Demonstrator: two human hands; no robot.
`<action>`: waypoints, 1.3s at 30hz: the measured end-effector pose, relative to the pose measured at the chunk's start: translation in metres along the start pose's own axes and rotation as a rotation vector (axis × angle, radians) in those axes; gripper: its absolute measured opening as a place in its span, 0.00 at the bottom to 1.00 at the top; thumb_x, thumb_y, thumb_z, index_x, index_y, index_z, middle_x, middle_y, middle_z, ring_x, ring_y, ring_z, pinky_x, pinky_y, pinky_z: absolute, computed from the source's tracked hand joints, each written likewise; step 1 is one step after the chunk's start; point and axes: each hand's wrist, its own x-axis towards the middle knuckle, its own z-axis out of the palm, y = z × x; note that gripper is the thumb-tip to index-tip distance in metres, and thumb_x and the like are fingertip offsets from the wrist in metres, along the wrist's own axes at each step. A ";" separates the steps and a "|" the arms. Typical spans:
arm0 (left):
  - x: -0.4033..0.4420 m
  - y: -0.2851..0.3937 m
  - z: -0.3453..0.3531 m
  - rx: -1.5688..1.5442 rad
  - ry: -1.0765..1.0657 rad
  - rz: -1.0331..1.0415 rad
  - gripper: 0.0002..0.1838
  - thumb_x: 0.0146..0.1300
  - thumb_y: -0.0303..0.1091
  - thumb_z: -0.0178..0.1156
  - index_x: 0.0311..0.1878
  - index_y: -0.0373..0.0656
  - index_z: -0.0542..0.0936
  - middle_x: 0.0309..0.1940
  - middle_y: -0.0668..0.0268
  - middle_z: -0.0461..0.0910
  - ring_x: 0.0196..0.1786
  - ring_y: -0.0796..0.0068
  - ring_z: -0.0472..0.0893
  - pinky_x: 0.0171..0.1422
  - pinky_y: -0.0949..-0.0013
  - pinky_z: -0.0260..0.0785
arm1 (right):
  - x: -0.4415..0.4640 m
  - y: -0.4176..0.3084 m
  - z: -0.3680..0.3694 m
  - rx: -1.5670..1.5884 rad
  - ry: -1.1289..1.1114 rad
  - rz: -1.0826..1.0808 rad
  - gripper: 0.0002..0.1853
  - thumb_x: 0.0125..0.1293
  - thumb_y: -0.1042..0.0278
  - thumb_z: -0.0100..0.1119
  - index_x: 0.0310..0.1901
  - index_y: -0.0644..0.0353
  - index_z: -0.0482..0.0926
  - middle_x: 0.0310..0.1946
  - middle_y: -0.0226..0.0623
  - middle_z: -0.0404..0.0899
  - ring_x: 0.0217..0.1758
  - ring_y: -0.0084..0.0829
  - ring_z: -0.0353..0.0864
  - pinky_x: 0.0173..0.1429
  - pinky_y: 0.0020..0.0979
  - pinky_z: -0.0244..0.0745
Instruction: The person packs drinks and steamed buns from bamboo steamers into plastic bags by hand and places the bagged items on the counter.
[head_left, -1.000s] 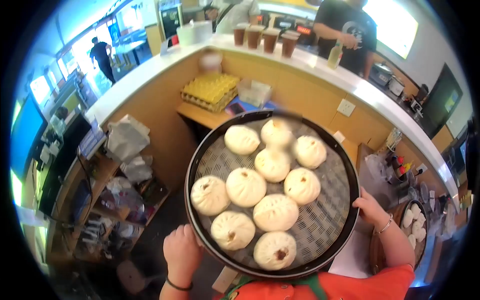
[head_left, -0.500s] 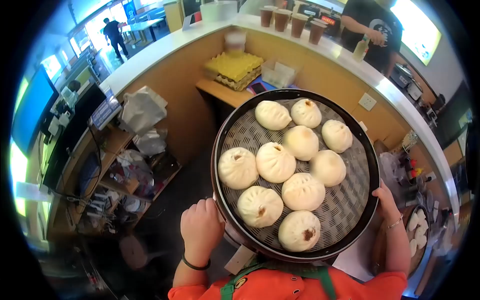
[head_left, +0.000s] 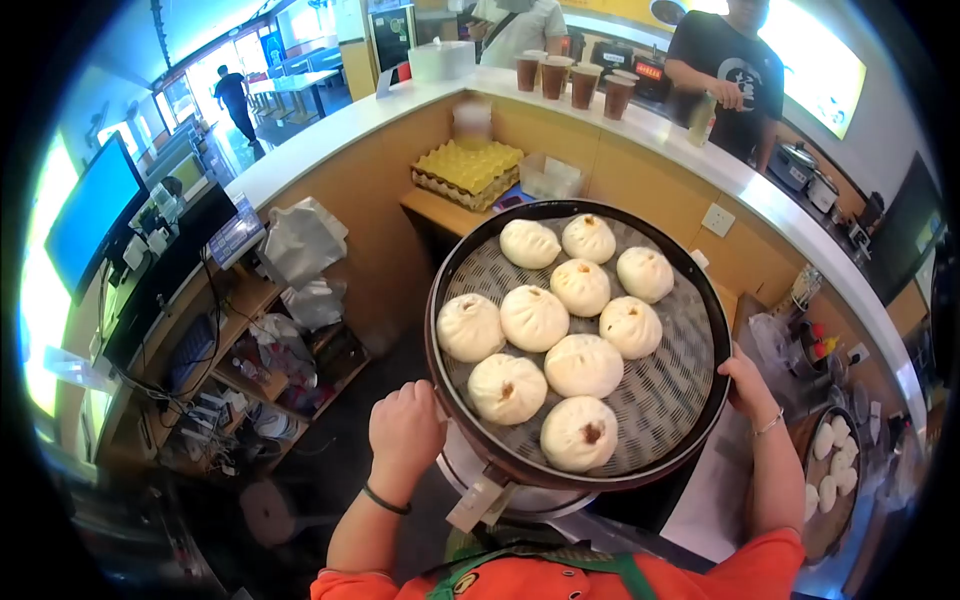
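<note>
Just now, the round steamer tray [head_left: 680, 352] shows smaller and seemingly lower than it did half a second ago, and more of the shiny metal pot [head_left: 548, 500] has come into view beneath its near edge. For the work in hand, that suggests the tray is being brought down above the pot — though I cannot tell whether the two touch. Both hands remain at the rim: the left hand [head_left: 407, 428] is a closed fist by the left edge, apparently gripping the tray there, with what lies inside the fist hidden, and the right hand [head_left: 745, 382] pinches the right edge, its fingers only partly visible. Ten pale buns [head_left: 584, 365] rest on the woven liner and keep the same pattern as before; they crowd from the far edge down the left side to the near edge, while the liner shows bare along the right edge. None looks to have slid, so the load appears steady. A white tag [head_left: 478, 503] hangs at the near left edge, clearer now than it was. Off to the right, well apart from this tray, a second steamer [head_left: 826, 535] holds smaller white pieces — untouched by either hand.
</note>
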 end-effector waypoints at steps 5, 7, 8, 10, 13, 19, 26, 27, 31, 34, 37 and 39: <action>0.006 0.003 -0.003 -0.285 0.095 0.101 0.04 0.47 0.31 0.54 0.27 0.42 0.71 0.20 0.63 0.71 0.23 0.65 0.75 0.24 0.64 0.67 | 0.029 0.036 -0.065 -0.262 0.373 -0.010 0.09 0.50 0.62 0.55 0.31 0.55 0.75 0.29 0.28 0.71 0.37 0.23 0.67 0.45 0.26 0.63; 0.007 0.004 -0.001 -0.369 -0.120 0.002 0.03 0.49 0.30 0.52 0.25 0.41 0.71 0.21 0.61 0.71 0.25 0.65 0.75 0.26 0.65 0.68 | 0.028 0.022 -0.062 -0.255 0.467 -0.043 0.16 0.55 0.58 0.54 0.41 0.59 0.77 0.39 0.31 0.75 0.44 0.26 0.71 0.53 0.27 0.62; 0.007 -0.002 -0.004 -0.389 -0.151 0.034 0.04 0.50 0.30 0.51 0.27 0.40 0.70 0.24 0.60 0.71 0.27 0.65 0.75 0.28 0.66 0.69 | 0.044 0.039 -0.118 -0.507 0.400 -0.270 0.20 0.61 0.58 0.51 0.48 0.64 0.75 0.47 0.37 0.74 0.51 0.29 0.70 0.59 0.28 0.59; 0.006 -0.017 0.006 -0.378 -0.206 0.309 0.11 0.50 0.30 0.50 0.35 0.33 0.68 0.33 0.52 0.72 0.30 0.60 0.75 0.34 0.63 0.69 | 0.015 0.015 -0.082 -0.929 0.600 -0.337 0.22 0.64 0.58 0.47 0.52 0.67 0.71 0.52 0.42 0.71 0.56 0.32 0.67 0.61 0.29 0.57; 0.019 -0.069 0.009 -0.983 -0.457 0.554 0.33 0.55 0.39 0.53 0.58 0.25 0.56 0.44 0.45 0.70 0.46 0.52 0.73 0.49 0.60 0.66 | -0.072 -0.032 0.064 -1.110 0.961 -0.607 0.22 0.66 0.60 0.43 0.56 0.66 0.66 0.58 0.44 0.65 0.59 0.36 0.65 0.64 0.30 0.55; 0.002 -0.256 0.080 -0.978 -0.903 0.510 0.29 0.59 0.43 0.52 0.59 0.34 0.60 0.52 0.48 0.68 0.55 0.51 0.68 0.56 0.59 0.62 | -0.110 0.060 0.408 -0.964 0.539 -1.330 0.19 0.61 0.66 0.47 0.52 0.66 0.69 0.47 0.45 0.71 0.53 0.33 0.70 0.58 0.35 0.62; -0.043 -0.427 0.104 -0.834 -0.785 -0.053 0.27 0.58 0.42 0.54 0.56 0.34 0.65 0.51 0.48 0.70 0.54 0.54 0.70 0.57 0.62 0.63 | 0.155 0.215 0.650 0.041 -0.388 0.147 0.26 0.63 0.70 0.49 0.63 0.60 0.57 0.60 0.39 0.62 0.63 0.32 0.60 0.62 0.32 0.58; -0.049 -0.444 0.095 -0.809 -0.744 -0.165 0.26 0.57 0.41 0.54 0.55 0.34 0.66 0.50 0.48 0.70 0.54 0.54 0.70 0.56 0.61 0.63 | 0.186 0.243 0.677 0.088 -0.309 0.346 0.26 0.62 0.66 0.49 0.61 0.61 0.59 0.59 0.41 0.63 0.62 0.34 0.63 0.62 0.33 0.58; -0.076 -0.494 0.064 -0.775 -0.653 -0.615 0.25 0.57 0.39 0.54 0.55 0.33 0.67 0.51 0.49 0.71 0.53 0.55 0.71 0.56 0.63 0.63 | 0.341 0.346 0.761 0.204 -0.141 0.838 0.32 0.61 0.57 0.49 0.64 0.61 0.52 0.66 0.43 0.48 0.68 0.44 0.48 0.65 0.46 0.49; -0.115 -0.513 0.063 -0.716 -0.625 -1.023 0.26 0.57 0.36 0.57 0.56 0.33 0.66 0.48 0.51 0.74 0.46 0.61 0.77 0.50 0.66 0.68 | 0.420 0.373 0.808 0.436 0.033 0.880 0.34 0.61 0.58 0.48 0.65 0.57 0.46 0.68 0.44 0.39 0.69 0.47 0.44 0.67 0.49 0.43; -0.104 -0.517 0.054 -0.858 -0.629 -1.175 0.23 0.60 0.36 0.55 0.56 0.35 0.66 0.47 0.57 0.75 0.47 0.66 0.76 0.50 0.68 0.67 | 0.458 0.391 0.829 0.370 0.084 0.832 0.19 0.59 0.62 0.51 0.47 0.57 0.56 0.46 0.39 0.52 0.47 0.38 0.54 0.48 0.40 0.50; -0.084 -0.524 0.063 -0.850 -0.646 -1.132 0.23 0.60 0.36 0.54 0.56 0.35 0.66 0.47 0.57 0.75 0.47 0.66 0.76 0.51 0.68 0.67 | 0.458 0.392 0.824 0.124 0.031 0.715 0.11 0.58 0.64 0.53 0.35 0.57 0.63 0.31 0.35 0.60 0.32 0.32 0.60 0.35 0.34 0.55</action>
